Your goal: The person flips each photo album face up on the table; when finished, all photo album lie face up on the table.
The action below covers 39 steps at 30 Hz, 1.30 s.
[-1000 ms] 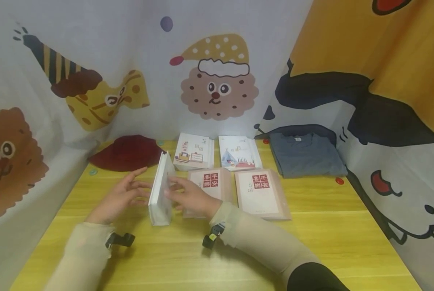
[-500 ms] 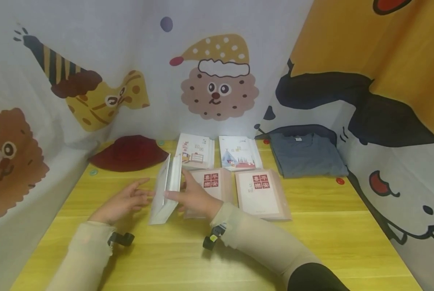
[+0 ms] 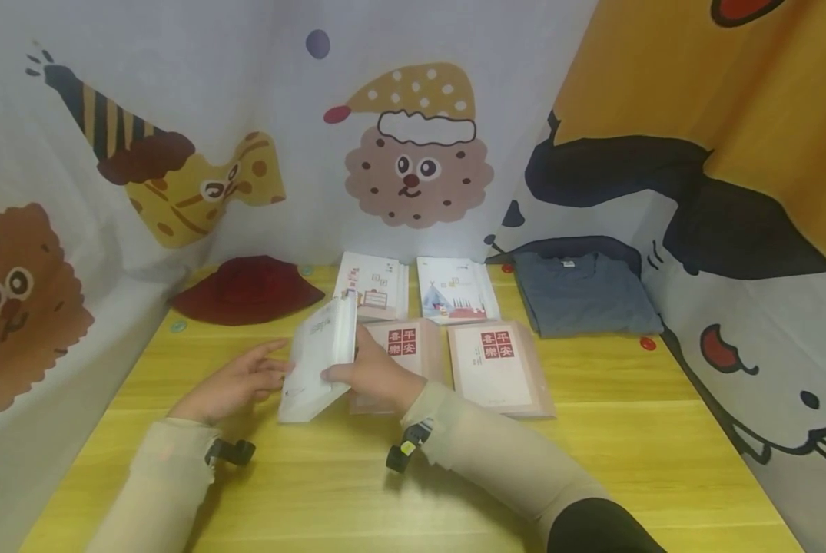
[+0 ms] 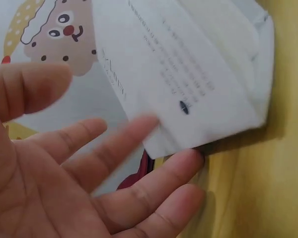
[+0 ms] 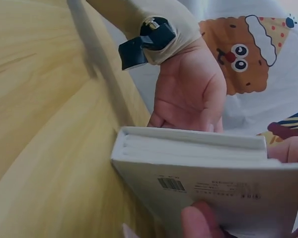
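A thick white hardcover book is tilted up on edge over the table, one printed cover facing left. My right hand holds it from the right, the thumb across its page edge and fingers behind. Beside the opposite edge, my left hand has its fingers spread and extended, fingertips right at the cover. Small printed lines and a dark mark show on the book in the left wrist view. In the right wrist view a barcode appears on the book, and the left hand lies beyond it.
Two illustrated books stand at the back. Nearer are two beige books with red squares. A dark red hat is at back left, a folded grey-blue shirt at back right. A printed curtain surrounds the table.
The book has turned and leaned so that its left cover shows more, its top shifting right. My right thumb has moved from its right face round onto the page edge. The left hand barely moved.
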Available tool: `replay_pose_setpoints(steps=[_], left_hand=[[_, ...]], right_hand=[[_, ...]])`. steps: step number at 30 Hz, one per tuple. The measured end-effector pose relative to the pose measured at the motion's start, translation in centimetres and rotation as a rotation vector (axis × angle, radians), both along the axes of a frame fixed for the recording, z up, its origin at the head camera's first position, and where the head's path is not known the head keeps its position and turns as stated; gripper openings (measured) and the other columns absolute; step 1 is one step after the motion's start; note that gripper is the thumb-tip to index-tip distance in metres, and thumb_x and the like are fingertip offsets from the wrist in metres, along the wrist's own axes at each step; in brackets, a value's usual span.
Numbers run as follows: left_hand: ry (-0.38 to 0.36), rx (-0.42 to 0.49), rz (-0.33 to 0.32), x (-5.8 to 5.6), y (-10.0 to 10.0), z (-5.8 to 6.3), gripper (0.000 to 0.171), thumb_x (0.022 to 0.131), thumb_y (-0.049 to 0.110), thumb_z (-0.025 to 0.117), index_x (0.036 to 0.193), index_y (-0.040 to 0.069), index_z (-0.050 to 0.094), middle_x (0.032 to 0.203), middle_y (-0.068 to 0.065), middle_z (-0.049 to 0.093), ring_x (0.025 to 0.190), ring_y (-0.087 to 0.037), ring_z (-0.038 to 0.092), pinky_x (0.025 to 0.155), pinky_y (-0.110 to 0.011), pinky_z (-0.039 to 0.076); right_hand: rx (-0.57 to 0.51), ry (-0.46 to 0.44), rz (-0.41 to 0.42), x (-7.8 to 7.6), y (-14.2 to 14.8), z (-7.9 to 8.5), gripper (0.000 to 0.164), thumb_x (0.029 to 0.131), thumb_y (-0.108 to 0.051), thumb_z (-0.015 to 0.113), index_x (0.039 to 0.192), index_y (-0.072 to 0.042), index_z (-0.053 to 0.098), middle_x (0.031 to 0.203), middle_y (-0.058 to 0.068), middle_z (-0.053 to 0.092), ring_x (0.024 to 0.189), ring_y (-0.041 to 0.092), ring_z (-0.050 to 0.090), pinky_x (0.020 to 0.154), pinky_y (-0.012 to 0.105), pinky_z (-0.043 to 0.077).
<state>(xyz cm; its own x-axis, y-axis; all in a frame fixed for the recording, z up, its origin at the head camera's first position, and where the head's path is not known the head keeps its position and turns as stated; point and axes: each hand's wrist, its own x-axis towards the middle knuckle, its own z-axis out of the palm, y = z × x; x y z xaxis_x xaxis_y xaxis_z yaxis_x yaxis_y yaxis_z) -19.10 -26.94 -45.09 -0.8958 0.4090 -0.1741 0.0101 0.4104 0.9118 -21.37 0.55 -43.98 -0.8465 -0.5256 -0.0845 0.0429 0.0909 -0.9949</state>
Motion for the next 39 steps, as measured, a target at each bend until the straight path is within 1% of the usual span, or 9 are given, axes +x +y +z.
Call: replay_pose_setpoints(steps=[4, 7, 11, 14, 18, 21, 24, 30, 39], left_hand=[[0.004, -0.018, 0.051, 0.0, -0.2, -0.2, 0.075, 0.103, 0.015, 0.064, 0.166, 0.002, 0.024, 0.157, -0.035, 0.042, 0.132, -0.045, 0.057, 0.102, -0.049, 0.057], [0.023, -0.033, 0.074, -0.1, -0.4, -0.4, 0.073, 0.103, 0.012, 0.063, 0.165, 0.001, 0.026, 0.158, -0.035, 0.040, 0.132, -0.045, 0.057, 0.099, -0.047, 0.059], [0.011, -0.044, 0.096, -0.2, -0.7, -0.7, 0.068, 0.105, 0.009, 0.058, 0.165, 0.001, 0.026, 0.155, -0.036, 0.044, 0.132, -0.044, 0.056, 0.096, -0.044, 0.061], [-0.011, -0.070, 0.114, -0.2, -0.8, -0.8, 0.066, 0.107, 0.010, 0.054, 0.166, 0.002, 0.026, 0.157, -0.037, 0.042, 0.136, -0.046, 0.053, 0.097, -0.046, 0.059], [-0.011, -0.124, 0.136, -0.1, -1.0, -0.5, 0.064, 0.108, 0.013, 0.052, 0.166, 0.003, 0.027, 0.161, -0.037, 0.036, 0.138, -0.047, 0.049, 0.099, -0.049, 0.057], [-0.011, -0.165, 0.161, -0.1, -1.1, -0.3, 0.064, 0.108, 0.014, 0.052, 0.167, 0.005, 0.027, 0.162, -0.036, 0.035, 0.137, -0.045, 0.050, 0.100, -0.049, 0.054], [-0.006, -0.192, 0.178, -0.1, -1.1, -0.1, 0.063, 0.108, 0.014, 0.051, 0.167, 0.007, 0.029, 0.163, -0.034, 0.034, 0.137, -0.045, 0.049, 0.101, -0.048, 0.053], [-0.009, -0.221, 0.207, -0.1, -1.3, 0.1, 0.062, 0.110, 0.017, 0.049, 0.167, 0.009, 0.028, 0.169, -0.030, 0.027, 0.143, -0.047, 0.042, 0.111, -0.061, 0.046], [-0.015, -0.269, 0.262, -0.4, -1.6, 0.5, 0.062, 0.111, 0.024, 0.048, 0.168, 0.014, 0.027, 0.173, -0.025, 0.021, 0.156, -0.052, 0.022, 0.122, -0.075, 0.020]], right_hand=[[0.131, 0.021, -0.088, 0.0, 0.0, -0.2, 0.115, 0.085, -0.007, 0.078, 0.171, -0.022, 0.004, 0.162, 0.019, 0.045, 0.121, 0.026, 0.066, 0.104, 0.041, 0.057], [0.232, 0.039, -0.107, 0.1, -0.1, -0.5, 0.116, 0.088, -0.008, 0.077, 0.171, -0.022, -0.003, 0.171, 0.021, 0.028, 0.135, 0.032, 0.057, 0.117, 0.043, 0.047], [0.318, 0.073, -0.046, 0.2, -0.2, -0.5, 0.096, 0.095, -0.009, 0.072, 0.171, -0.019, 0.015, 0.173, 0.015, 0.026, 0.154, 0.033, 0.039, 0.127, 0.045, 0.033], [0.341, 0.070, 0.003, 0.4, -0.3, -0.4, 0.085, 0.097, -0.011, 0.071, 0.169, -0.020, 0.026, 0.173, 0.010, 0.030, 0.147, 0.033, 0.047, 0.121, 0.046, 0.042], [0.375, 0.078, 0.063, 0.4, -0.4, -0.3, 0.089, 0.096, -0.013, 0.074, 0.169, -0.019, 0.024, 0.173, 0.006, 0.029, 0.149, 0.029, 0.046, 0.123, 0.043, 0.040], [0.421, 0.114, 0.092, 0.2, -0.7, -0.3, 0.093, 0.094, -0.015, 0.076, 0.169, -0.016, 0.022, 0.174, 0.004, 0.027, 0.160, 0.023, 0.028, 0.131, 0.039, 0.023], [0.452, 0.133, 0.097, 0.1, -0.9, -0.3, 0.091, 0.095, -0.019, 0.076, 0.169, -0.014, 0.024, 0.174, 0.004, 0.028, 0.159, 0.024, 0.029, 0.131, 0.039, 0.023], [0.449, 0.113, 0.060, 0.0, -1.1, -0.6, 0.089, 0.096, -0.026, 0.076, 0.168, -0.010, 0.026, 0.173, 0.009, 0.030, 0.159, 0.027, 0.030, 0.130, 0.040, 0.024], [0.334, 0.075, 0.017, -0.4, -1.0, -1.0, 0.082, 0.094, -0.029, 0.078, 0.164, -0.015, 0.038, 0.168, 0.013, 0.039, 0.153, 0.036, 0.040, 0.126, 0.050, 0.033]])
